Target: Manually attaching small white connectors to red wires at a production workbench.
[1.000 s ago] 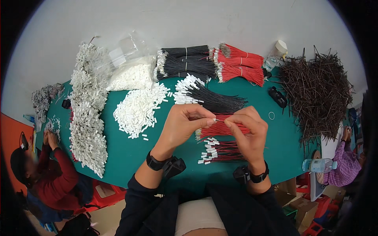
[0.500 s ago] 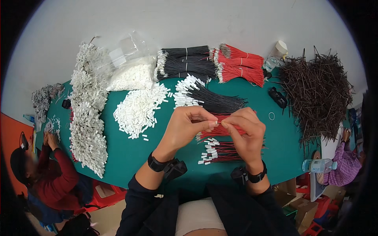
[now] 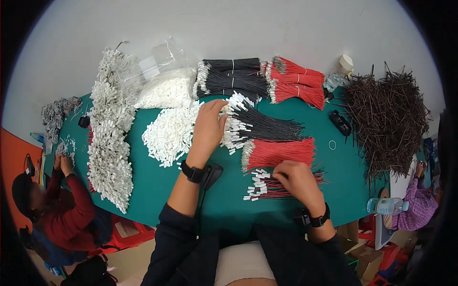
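Left hand (image 3: 208,125) flat, fingers spread, resting on white-tipped end of black wire bundle (image 3: 260,126); bundle long axis left-right, tips pointing left. Right hand (image 3: 296,178) on finished red-black wire pile (image 3: 267,186), fingers curled, grip probably pinching, unclear. Loose red wires (image 3: 281,152) between.

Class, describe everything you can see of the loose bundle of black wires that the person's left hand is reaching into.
The bundle of black wires lies flat on the green table, fanned slightly, its thin black strands running left to right. Each strand ends at the left in a small white connector. The left hand rests on that connector end. A red wire bundle lies just below it, and a heap of loose white connectors sits to its left.
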The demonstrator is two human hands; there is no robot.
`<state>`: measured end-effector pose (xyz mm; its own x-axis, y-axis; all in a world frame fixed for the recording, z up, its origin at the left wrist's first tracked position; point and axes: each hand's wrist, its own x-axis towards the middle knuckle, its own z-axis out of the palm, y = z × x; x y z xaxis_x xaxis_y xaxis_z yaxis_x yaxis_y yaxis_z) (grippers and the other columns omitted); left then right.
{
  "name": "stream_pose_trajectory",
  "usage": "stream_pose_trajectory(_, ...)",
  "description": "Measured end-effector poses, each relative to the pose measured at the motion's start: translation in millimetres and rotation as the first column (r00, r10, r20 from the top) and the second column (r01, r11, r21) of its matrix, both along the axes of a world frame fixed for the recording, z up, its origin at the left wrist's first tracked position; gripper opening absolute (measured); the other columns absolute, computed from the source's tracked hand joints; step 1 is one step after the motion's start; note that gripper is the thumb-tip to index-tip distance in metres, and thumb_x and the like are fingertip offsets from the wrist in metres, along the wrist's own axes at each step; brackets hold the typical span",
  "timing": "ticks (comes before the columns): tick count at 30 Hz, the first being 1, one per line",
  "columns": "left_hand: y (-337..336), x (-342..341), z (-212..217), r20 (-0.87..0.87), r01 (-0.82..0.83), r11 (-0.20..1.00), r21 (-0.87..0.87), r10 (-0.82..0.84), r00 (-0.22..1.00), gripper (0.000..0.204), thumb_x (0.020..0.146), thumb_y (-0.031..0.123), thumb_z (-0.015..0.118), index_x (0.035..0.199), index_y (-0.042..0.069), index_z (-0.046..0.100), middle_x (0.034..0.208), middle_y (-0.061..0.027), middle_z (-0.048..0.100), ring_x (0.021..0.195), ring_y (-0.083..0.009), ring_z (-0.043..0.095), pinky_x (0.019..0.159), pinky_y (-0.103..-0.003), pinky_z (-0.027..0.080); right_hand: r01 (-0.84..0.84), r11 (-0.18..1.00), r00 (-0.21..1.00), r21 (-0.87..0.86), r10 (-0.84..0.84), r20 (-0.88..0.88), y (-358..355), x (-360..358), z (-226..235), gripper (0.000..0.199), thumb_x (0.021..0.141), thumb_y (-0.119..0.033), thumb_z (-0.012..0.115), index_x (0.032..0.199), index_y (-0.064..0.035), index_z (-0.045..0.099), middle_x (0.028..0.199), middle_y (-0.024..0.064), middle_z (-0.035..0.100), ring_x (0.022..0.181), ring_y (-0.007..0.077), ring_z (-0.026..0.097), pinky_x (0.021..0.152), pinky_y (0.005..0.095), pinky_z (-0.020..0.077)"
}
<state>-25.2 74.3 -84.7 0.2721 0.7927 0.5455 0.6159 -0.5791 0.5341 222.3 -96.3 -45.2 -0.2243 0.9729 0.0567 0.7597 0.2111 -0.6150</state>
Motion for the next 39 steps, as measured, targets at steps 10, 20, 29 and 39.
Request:
stream_pose_trajectory(10,24,9,-20,-0.112,-0.089,0.993,-0.074,0.080,0.990,0.020,0.086,0.003,0.068,0.106,0.002,0.072,0.105,-0.0148,0.070,0.102,-0.0362,0.065,0.088,-0.043,0.052,0.057,0.988,0.997,0.147,-0.065,0.048,17,-5,-7,0.012,0.084,-0.009,0.075,0.093,-0.0015,0.072,0.091,0.0116,0.070,0.087,0.0335,0.067,0.076,0.0434,0.0539)
stream_pose_trajectory(20,9,4,0,0.006,-0.030,0.994,-0.104,0.031,0.999,0.014,0.082,0.001,0.075,0.096,0.002,0.074,0.090,-0.0122,0.072,0.082,-0.0267,0.069,0.076,-0.036,0.054,0.036,0.928,0.993,0.371,-0.075,0.093,50,-20,-49,0.008,0.081,-0.008,0.074,0.086,-0.0020,0.071,0.086,0.0076,0.063,0.086,0.0277,0.060,0.078,0.0399,0.0518)
stream_pose_trajectory(29,-13,8,31,0.557,0.446,0.728,-0.520,-0.106,0.823,0.016,0.090,0.006,0.075,0.104,-0.001,0.076,0.092,-0.0063,0.076,0.082,-0.0102,0.069,0.075,-0.026,0.055,0.100,0.929,0.995,0.357,-0.086,-0.056,50,-17,-46,0.006,0.081,-0.002,0.073,0.085,0.0001,0.069,0.087,0.0102,0.067,0.084,0.0312,0.062,0.075,0.0413,0.0525)
stream_pose_trajectory(39,-41,16,63,0.682,0.621,0.608,-0.495,-0.171,0.711,0.021,0.096,0.012,0.069,0.109,-0.002,0.076,0.086,-0.0044,0.073,0.077,-0.0079,0.063,0.072,-0.024,0.052,0.252,0.942,0.822,0.222,-0.087,-0.563,21,-31,8,0.007,0.090,0.004,0.069,0.097,0.0022,0.069,0.075,0.0091,0.062,0.062,0.0154,0.059,0.056,0.0273,0.0453)
